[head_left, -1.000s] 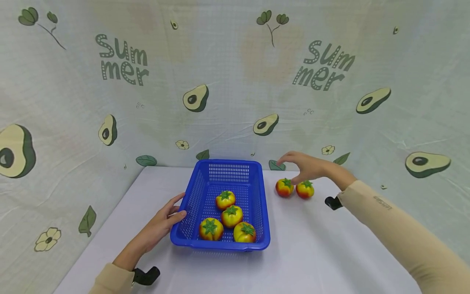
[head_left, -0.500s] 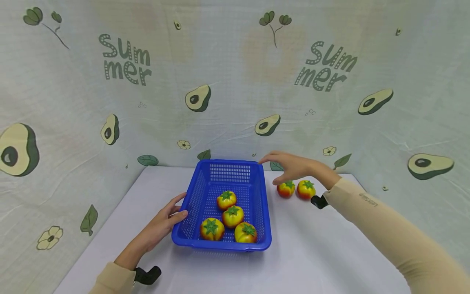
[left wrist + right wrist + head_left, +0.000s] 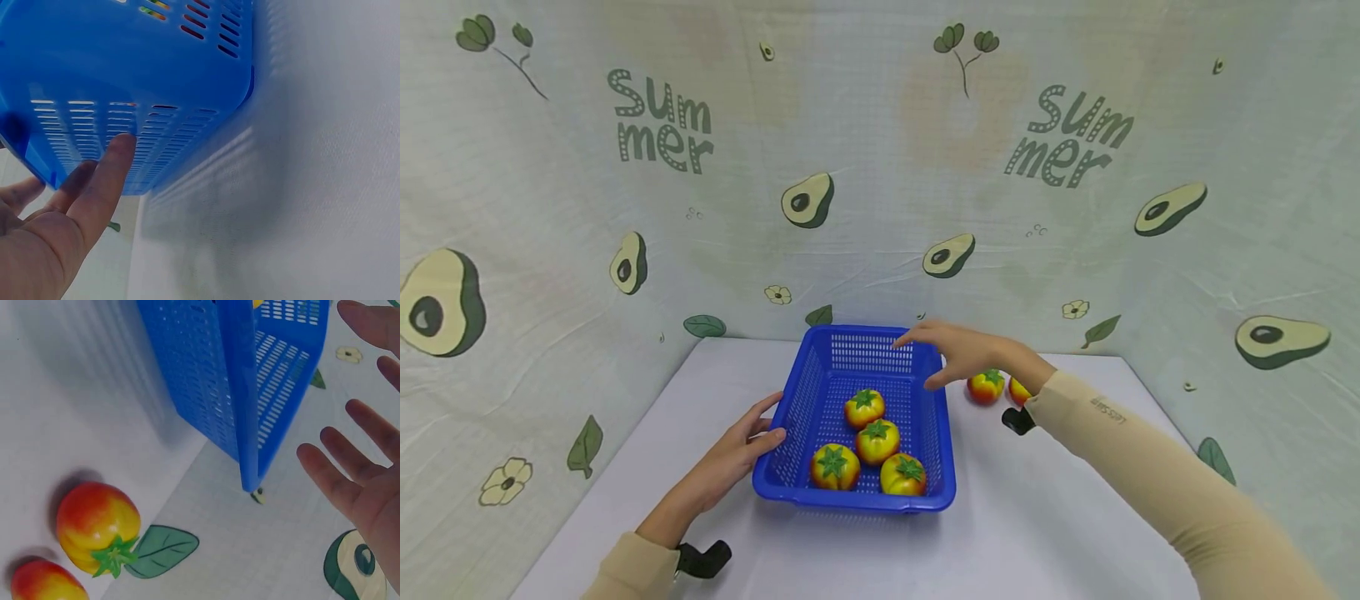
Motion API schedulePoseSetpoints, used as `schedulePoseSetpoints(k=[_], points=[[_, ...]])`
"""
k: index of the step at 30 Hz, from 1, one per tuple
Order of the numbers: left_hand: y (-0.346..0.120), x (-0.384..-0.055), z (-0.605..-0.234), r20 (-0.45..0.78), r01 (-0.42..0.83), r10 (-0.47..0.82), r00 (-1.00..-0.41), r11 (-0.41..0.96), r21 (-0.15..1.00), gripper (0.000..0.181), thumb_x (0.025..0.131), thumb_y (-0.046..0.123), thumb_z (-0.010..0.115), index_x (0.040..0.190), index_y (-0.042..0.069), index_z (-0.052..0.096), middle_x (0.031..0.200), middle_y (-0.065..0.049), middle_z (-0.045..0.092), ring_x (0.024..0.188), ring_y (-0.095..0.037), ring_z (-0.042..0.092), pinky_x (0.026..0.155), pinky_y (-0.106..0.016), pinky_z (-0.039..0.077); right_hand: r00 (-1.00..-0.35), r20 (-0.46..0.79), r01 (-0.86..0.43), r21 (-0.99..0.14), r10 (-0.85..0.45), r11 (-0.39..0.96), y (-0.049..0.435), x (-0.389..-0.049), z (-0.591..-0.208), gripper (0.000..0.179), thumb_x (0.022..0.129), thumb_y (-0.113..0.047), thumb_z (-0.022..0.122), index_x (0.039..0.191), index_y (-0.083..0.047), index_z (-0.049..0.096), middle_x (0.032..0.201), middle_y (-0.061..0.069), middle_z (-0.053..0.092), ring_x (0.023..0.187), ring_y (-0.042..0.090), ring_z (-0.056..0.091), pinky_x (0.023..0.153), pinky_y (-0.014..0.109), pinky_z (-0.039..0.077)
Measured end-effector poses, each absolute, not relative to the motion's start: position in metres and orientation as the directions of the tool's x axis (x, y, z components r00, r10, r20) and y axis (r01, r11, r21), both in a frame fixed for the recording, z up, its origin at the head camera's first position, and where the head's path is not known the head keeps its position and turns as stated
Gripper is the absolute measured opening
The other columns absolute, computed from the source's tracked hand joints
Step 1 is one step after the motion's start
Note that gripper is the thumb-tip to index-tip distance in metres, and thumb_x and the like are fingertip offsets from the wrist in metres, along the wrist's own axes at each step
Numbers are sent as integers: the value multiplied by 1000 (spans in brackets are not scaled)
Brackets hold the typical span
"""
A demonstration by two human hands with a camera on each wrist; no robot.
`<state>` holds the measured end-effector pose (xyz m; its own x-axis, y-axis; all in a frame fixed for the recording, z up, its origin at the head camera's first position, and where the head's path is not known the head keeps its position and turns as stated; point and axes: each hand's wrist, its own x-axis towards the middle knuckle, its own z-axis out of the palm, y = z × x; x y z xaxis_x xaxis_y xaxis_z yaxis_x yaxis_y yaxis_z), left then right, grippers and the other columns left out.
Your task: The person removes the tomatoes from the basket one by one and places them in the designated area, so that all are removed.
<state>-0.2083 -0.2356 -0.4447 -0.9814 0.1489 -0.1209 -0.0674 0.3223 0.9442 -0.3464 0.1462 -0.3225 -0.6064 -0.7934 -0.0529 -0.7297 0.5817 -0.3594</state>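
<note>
A blue perforated plastic basket [image 3: 951,467] stands in front of me with several yellow-red tomatoes [image 3: 835,468] in its near half, each topped by a green calyx. My left hand [image 3: 730,458] rests at the basket's left side, thumb at the rim; the left wrist view shows its straight fingers [image 3: 106,181] against the slotted wall. Above the basket's far right corner, my right hand [image 3: 966,354] is spread and holds nothing. In the right wrist view its fingers [image 3: 350,456] are apart from the basket rim [image 3: 249,425].
Right of the basket, one tomato [image 3: 985,387] lies on the white tabletop [image 3: 1037,500]. A second tomato [image 3: 1018,391] beside it is partly hidden by my right wrist. A printed cloth [image 3: 865,125] hangs behind and around the table.
My right hand has moved left from above the two loose tomatoes to over the basket's right rim, empty throughout. My left hand and the basket stay in place.
</note>
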Motion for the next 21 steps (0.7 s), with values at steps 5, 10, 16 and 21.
schedulePoseSetpoints(k=[5,10,16,21], points=[[-236,-209,-444,-124,-68,148,-981,338,939,68,94,44,61,152,38,26,146,-17,42,131,-39,46,100,-55,46,-587,-83,-732,-372,-805,571,134,-346,-331,70,84,-29,78,146,-31,43,151,2,37,138,25,36,107,52,40],[-237,-209,-444,-124,-64,148,-981,353,933,68,94,45,61,152,39,26,148,-17,40,132,-41,45,100,-56,45,-573,-102,-732,-382,-813,564,125,-344,-338,70,84,-26,78,145,-31,43,150,1,37,138,25,36,107,49,41],[-237,-209,-444,-127,-67,143,-981,363,929,67,94,46,61,151,41,26,147,-17,40,132,-40,45,100,-55,45,-553,-123,-734,-395,-824,552,119,-344,-345,71,85,-25,78,146,-27,43,149,1,37,136,26,37,104,46,45],[-237,-210,-444,-128,-68,141,-982,368,927,67,94,46,61,151,41,26,146,-16,41,130,-38,47,99,-55,46,-558,-139,-722,-403,-818,562,114,-349,-351,71,84,-27,78,145,-34,43,148,-4,38,134,25,39,99,39,48]])
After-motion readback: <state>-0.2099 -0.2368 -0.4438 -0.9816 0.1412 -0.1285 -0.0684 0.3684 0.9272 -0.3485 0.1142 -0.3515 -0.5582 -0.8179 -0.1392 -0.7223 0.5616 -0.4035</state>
